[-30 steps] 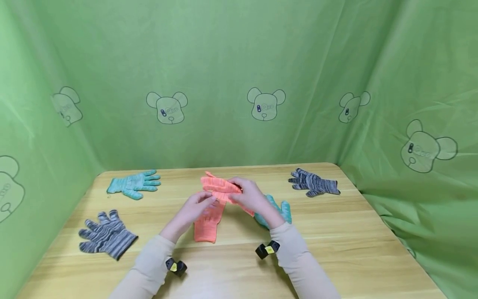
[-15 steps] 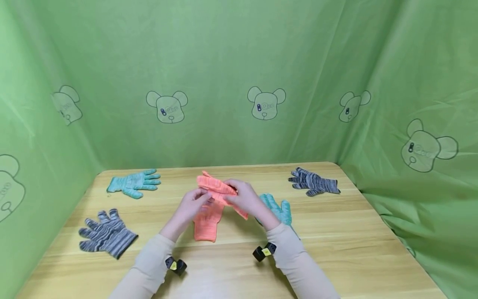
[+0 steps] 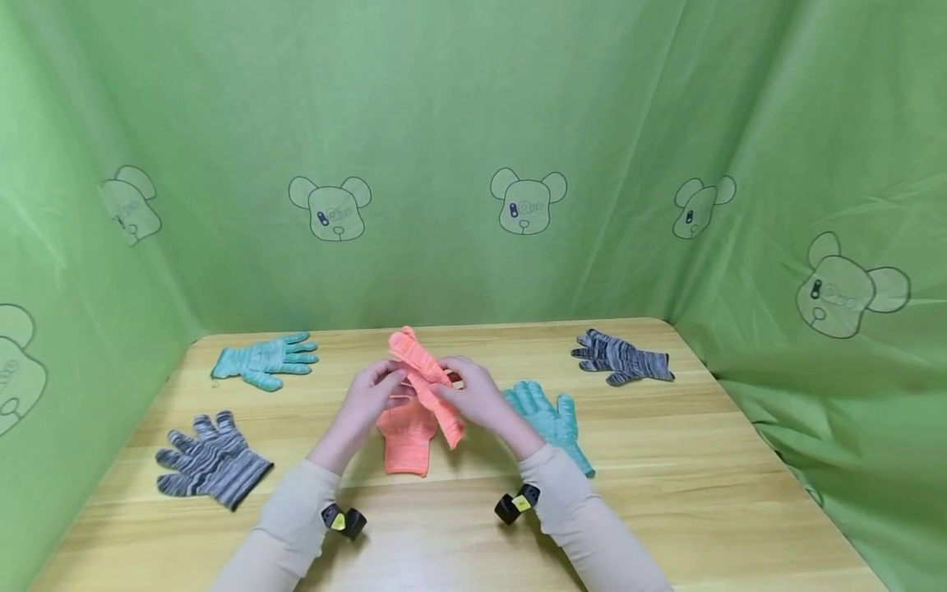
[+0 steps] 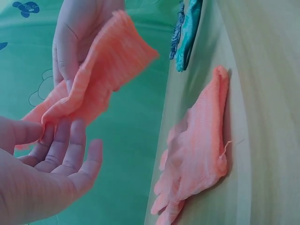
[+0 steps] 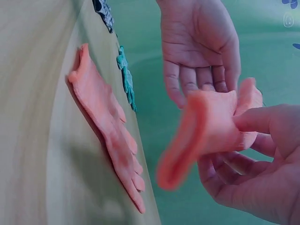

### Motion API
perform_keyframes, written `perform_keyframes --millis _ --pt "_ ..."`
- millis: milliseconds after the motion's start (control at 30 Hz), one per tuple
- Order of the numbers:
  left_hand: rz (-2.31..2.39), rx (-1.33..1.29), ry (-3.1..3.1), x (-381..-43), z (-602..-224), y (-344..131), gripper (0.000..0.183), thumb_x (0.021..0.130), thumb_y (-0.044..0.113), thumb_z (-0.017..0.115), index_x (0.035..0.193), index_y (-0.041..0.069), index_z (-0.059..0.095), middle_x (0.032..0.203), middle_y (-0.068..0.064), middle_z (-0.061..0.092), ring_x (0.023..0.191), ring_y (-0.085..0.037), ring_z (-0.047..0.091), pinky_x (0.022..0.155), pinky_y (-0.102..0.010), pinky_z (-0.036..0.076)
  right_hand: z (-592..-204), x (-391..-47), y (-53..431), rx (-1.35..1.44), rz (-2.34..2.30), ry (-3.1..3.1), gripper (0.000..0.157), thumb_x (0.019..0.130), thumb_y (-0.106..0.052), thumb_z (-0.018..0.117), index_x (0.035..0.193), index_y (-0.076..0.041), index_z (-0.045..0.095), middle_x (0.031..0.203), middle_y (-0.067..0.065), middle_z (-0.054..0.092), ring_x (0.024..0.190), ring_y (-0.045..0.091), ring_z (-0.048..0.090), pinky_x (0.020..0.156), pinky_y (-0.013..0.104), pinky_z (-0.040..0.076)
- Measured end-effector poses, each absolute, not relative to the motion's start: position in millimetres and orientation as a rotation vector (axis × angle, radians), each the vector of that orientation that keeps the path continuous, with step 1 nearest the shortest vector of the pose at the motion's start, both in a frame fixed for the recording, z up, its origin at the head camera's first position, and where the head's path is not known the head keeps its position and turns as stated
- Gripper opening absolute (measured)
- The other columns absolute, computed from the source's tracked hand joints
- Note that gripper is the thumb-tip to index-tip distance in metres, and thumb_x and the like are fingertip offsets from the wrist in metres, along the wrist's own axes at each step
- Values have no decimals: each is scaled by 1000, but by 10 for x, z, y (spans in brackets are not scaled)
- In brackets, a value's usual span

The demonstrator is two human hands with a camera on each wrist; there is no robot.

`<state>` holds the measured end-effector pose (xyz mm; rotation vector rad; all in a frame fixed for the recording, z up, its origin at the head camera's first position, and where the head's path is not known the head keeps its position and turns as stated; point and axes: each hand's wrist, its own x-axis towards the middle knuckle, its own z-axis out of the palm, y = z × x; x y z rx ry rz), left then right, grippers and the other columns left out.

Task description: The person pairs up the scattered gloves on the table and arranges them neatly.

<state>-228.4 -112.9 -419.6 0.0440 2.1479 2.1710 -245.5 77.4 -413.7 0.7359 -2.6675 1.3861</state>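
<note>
Both hands hold a coral knit glove (image 3: 423, 370) up over the middle of the table. My left hand (image 3: 366, 399) pinches its edge between thumb and fingers, clearest in the left wrist view, where the glove's cuff (image 4: 124, 47) spreads out beyond. The right hand (image 3: 479, 396) grips the glove with the thumb on top and fingers beneath. In the right wrist view the cuff opening (image 5: 183, 145) hangs towards the camera. Below, a second coral glove (image 3: 408, 448) lies flat, cuff towards me, its finger end hidden under the raised one in the head view.
A teal glove (image 3: 551, 419) lies just right of the right forearm. Another teal glove (image 3: 266, 360) is at the back left. Grey striped gloves lie at the left, one near glove (image 3: 214, 464), and at the back right, one darker glove (image 3: 623, 358). Green curtains (image 3: 429, 271) enclose the table.
The held coral glove has turned steeper, its cuff end swinging down and left. Both hands have shifted slightly left, uncovering more of the teal glove on the right.
</note>
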Motion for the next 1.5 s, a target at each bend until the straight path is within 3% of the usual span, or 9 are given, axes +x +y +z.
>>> perform_keyframes --millis 200,733,900,1133,1300,1500 --pt "2212 25 2133 -2290 -4159 -1161 23 103 16 46 110 -4 54 93 -2 63 80 -10 64 83 -33 57 -4183 -2467 745 725 1637 -2645 31 93 -6 61 123 -1 60 126 21 61 105 37 66 84 34 58" --pt "2158 71 2139 -2251 -4048 -1274 23 103 19 43 111 -1 52 92 1 60 84 -9 64 86 -31 56 -4236 -2485 731 686 1792 -2646 36 93 -5 59 128 -1 55 128 23 58 107 37 64 81 29 57" --pt "2139 88 2137 -2257 -4044 -1288 21 104 19 39 106 2 50 95 0 60 86 -11 64 88 -33 55 -4250 -2494 726 658 1815 -2636 36 92 -5 60 127 -2 55 127 21 59 105 34 64 79 30 58" --pt "2231 88 2001 -2254 -4022 -1300 16 104 17 36 95 10 48 91 2 57 82 -9 63 79 -27 54 -4260 -2499 738 649 1847 -2641 38 93 -6 59 130 1 53 129 23 57 107 36 63 81 30 58" --pt "2271 96 1879 -2238 -4009 -1347 19 105 19 33 98 12 49 96 3 64 83 -10 64 75 -26 54 -4281 -2511 749 658 1834 -2657 39 94 -8 60 131 0 52 130 22 57 110 36 62 84 31 58" --pt "2244 134 1835 -2256 -4013 -1400 20 104 20 32 98 12 50 99 2 65 82 -12 64 75 -27 53 -4298 -2516 743 659 1857 -2660 42 94 -6 59 135 -1 50 130 21 57 112 37 61 89 42 57"
